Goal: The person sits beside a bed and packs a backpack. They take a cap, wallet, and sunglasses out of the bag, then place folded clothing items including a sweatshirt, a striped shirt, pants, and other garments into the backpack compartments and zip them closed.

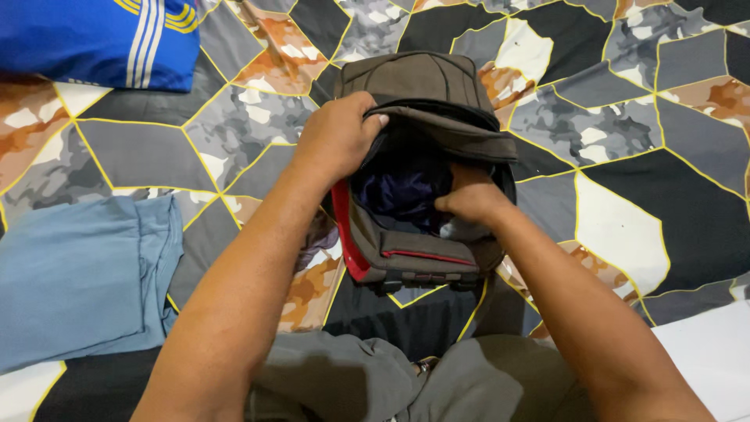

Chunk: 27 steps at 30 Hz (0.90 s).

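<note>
head view. a grey-brown backpack [426, 86] with red trim lies open on a bed [625, 227] covered in a geometric patterned sheet, just in front of the person's lap. left hand [337, 137]: fingers curled shut over the upper rim of the opening, holding the flap back. right hand [471, 197]: inside the opening, fingers bent down onto dark blue cloth [398, 191] in the bag; whether it grips the cloth cannot be told. folded light blue garment [78, 273] at left, well apart; blue striped garment [94, 39] at upper left.
</note>
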Available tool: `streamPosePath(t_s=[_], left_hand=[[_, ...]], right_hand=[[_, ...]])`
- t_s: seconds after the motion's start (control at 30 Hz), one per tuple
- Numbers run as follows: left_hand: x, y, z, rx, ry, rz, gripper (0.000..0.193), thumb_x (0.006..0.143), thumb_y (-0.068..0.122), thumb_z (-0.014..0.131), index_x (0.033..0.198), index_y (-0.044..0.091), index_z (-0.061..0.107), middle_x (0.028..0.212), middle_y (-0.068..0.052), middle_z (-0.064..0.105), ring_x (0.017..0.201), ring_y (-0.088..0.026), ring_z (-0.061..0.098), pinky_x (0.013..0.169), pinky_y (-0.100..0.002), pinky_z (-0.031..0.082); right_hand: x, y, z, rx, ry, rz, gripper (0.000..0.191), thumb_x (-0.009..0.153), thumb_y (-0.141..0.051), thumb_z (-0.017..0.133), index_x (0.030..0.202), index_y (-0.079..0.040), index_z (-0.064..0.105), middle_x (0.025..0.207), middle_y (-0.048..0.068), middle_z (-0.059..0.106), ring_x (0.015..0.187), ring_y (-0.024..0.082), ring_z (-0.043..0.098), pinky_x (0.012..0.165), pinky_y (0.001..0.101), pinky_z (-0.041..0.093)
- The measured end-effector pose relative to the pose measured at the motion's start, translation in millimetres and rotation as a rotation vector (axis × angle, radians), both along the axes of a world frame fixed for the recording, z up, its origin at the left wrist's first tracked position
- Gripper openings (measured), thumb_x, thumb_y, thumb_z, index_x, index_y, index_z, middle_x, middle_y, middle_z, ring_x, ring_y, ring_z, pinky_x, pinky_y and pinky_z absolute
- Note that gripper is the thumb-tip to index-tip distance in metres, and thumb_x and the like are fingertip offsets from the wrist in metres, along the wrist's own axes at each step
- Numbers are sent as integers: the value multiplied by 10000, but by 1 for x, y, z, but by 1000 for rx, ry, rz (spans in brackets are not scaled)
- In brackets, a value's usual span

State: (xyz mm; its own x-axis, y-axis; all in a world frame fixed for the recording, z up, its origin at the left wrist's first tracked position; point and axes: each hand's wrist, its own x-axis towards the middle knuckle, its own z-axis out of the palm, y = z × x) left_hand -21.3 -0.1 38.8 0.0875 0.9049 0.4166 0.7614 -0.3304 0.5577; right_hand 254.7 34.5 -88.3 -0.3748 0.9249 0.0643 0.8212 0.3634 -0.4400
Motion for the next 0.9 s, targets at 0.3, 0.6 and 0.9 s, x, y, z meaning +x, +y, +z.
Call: streamPosePath(t_s=[0.3,0.6,0.9], left_hand=[[9,-29,-9,172,-5,-67,299,894,271,715,1102,67,651,1029,-153,698,1002,-396,653,834,-498,507],[17,-99,-12,130,-3,-254,537,817,478,791,1203,114,708,1177,-103,657,1170,-320,605,986,-448,424],[38,-126,-46,-544,-1110,-831,1170,757,572,836,1646,77,258,1618,-108,421,1489,-228,421,1226,-363,321]], right_hand=[[35,-53,51,-535,680,102,607,664,-44,789,1248,96,704,1180,127,748,1040,203,679,996,350,541],[35,-112,114,-588,881,297,669,615,12,757,1271,67,639,1189,114,741,1077,179,687,1003,358,534],[10,-125,71,-293,1197,292,791,658,-95,815,1383,15,516,1278,70,657,1184,175,633,1091,357,491]])
